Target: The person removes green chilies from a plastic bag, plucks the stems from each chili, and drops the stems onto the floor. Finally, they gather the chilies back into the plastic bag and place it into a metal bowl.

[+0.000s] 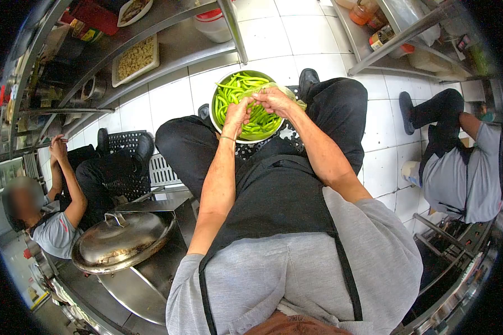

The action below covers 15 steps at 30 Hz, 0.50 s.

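A round metal bowl (211,113) full of long green chili peppers (261,121) sits on the floor between my knees. My left hand (238,115) is closed over the left part of the bowl, its fingertips pinched together. My right hand (274,101) is closed too, and its fingertips meet those of my left hand above the peppers. What lies between the fingers is too small to make out. Beside my right hand, a pale, translucent greenish piece like a plastic bag (297,97) hangs at the bowl's upper right rim.
Steel shelving at upper left bears a white tray (115,71) of chopped pale food, near a white bucket (215,30). Jars (364,12) stand on the right shelf. A lidded metal pot (123,237) is at lower left. People sit at left (58,223) and right (464,167).
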Motion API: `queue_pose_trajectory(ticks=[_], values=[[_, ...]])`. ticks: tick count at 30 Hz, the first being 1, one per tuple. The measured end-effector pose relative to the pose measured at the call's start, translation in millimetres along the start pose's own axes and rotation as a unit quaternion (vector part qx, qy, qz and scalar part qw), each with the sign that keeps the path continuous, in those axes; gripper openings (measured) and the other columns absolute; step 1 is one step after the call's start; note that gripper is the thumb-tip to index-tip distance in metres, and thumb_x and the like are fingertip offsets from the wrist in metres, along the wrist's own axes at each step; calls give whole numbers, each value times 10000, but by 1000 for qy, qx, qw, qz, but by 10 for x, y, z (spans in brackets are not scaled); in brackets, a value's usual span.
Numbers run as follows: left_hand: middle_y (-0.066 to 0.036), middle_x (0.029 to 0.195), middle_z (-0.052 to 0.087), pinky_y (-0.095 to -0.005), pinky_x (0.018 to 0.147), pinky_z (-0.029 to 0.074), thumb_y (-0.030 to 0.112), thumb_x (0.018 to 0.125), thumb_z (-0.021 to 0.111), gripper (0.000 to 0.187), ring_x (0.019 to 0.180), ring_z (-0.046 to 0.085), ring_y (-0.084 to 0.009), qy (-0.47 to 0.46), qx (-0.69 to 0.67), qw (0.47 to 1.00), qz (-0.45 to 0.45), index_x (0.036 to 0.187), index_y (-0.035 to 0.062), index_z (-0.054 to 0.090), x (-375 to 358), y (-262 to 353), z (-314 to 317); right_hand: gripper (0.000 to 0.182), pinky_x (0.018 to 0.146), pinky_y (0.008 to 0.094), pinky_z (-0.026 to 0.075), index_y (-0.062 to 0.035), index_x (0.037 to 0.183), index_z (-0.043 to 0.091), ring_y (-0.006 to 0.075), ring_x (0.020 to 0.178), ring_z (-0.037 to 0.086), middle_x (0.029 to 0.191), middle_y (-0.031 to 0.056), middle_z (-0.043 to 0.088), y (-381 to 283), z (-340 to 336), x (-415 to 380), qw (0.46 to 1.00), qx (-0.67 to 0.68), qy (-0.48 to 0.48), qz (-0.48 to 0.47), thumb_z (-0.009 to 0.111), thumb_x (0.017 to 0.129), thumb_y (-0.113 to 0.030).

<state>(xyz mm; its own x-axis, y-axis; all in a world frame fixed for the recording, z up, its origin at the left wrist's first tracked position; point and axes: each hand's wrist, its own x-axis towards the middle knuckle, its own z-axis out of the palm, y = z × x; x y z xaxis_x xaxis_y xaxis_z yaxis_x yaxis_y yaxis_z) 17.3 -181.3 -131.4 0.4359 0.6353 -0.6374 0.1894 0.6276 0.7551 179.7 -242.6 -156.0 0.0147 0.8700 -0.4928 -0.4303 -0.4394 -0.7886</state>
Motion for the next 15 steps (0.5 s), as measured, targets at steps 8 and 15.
queue_pose_trajectory(ticks=[8, 15], values=[[5, 599, 483, -241, 376, 258, 312, 813, 668, 257, 413, 370, -70, -40, -19, 999, -22, 865, 68, 606, 31, -25, -26, 167, 394, 211, 270, -55, 858, 572, 48, 463, 341, 712, 0, 537, 49, -16, 45, 995, 94, -10, 28, 620, 950, -187], [34, 602, 432, -227, 402, 250, 343, 851, 639, 274, 437, 341, -58, -84, -34, 995, -42, 941, 92, 578, -51, 46, -4, 153, 407, 214, 278, -65, 867, 576, 56, 491, 360, 728, 0, 527, 105, -30, 73, 979, 198, -39, 40, 619, 947, -188]])
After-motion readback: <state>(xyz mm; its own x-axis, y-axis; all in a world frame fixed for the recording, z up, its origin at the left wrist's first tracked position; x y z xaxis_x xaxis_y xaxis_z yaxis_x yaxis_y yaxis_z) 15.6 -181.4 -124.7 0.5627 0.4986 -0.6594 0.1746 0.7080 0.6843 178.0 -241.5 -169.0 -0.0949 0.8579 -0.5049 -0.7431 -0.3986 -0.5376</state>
